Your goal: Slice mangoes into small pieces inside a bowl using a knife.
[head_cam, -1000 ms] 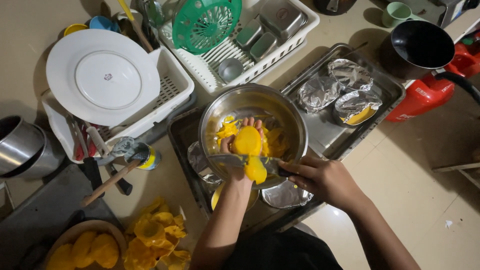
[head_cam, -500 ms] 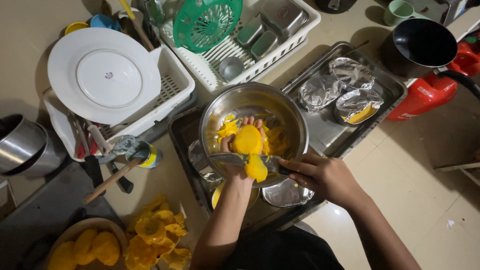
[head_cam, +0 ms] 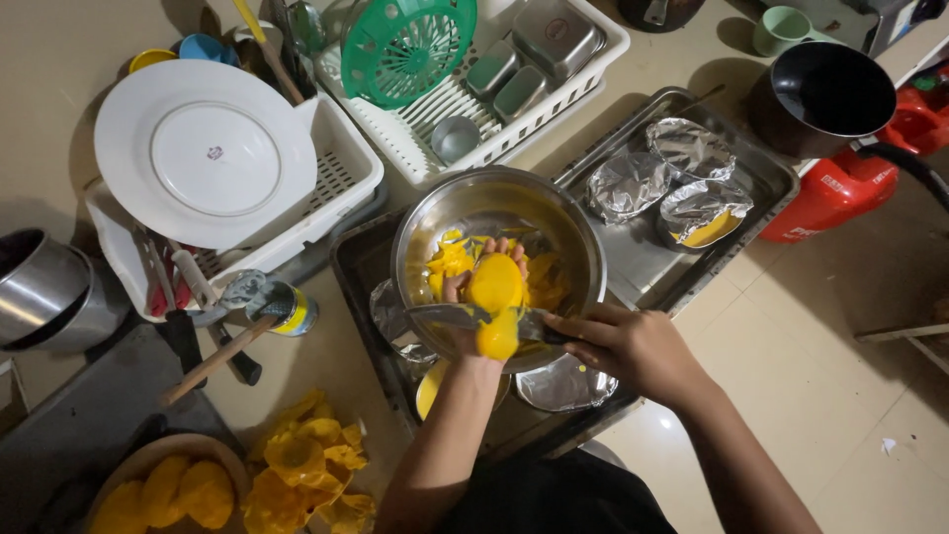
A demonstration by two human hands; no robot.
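Yellow mango (head_cam: 496, 297) sat in the left hand (head_cam: 473, 314)'s closed grip; the right hand (head_cam: 625, 346) gripped a knife (head_cam: 465, 316) whose blade could slip into the fingers.

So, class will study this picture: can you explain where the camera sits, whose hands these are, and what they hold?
The camera is worn on a person's head and looks straight down. The left hand holds a peeled yellow fruit over a steel bowl that contains yellow pieces. The right hand holds a knife, with its blade laid across the fruit. Around them are a metal tray of foil-covered dishes, a white plate in a dish rack, and yellow peels.
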